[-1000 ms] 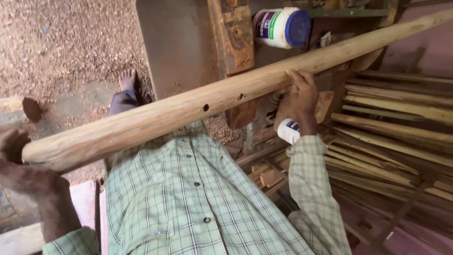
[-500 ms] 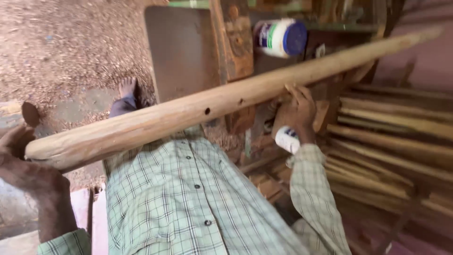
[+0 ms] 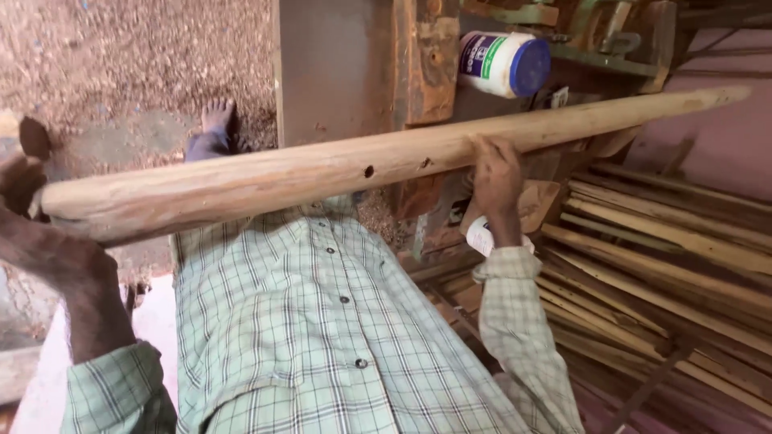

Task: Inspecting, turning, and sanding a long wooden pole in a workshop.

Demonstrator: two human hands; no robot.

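Both hands grip one long wooden pole (image 3: 322, 173), left hand (image 3: 24, 189) at its thick end, right hand (image 3: 497, 173) midway.

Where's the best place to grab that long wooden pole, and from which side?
Take the wooden pole at its thick end and again past the two drilled holes, as the left hand and right hand do. Probably come from below: it is long, tapered and nearly level.
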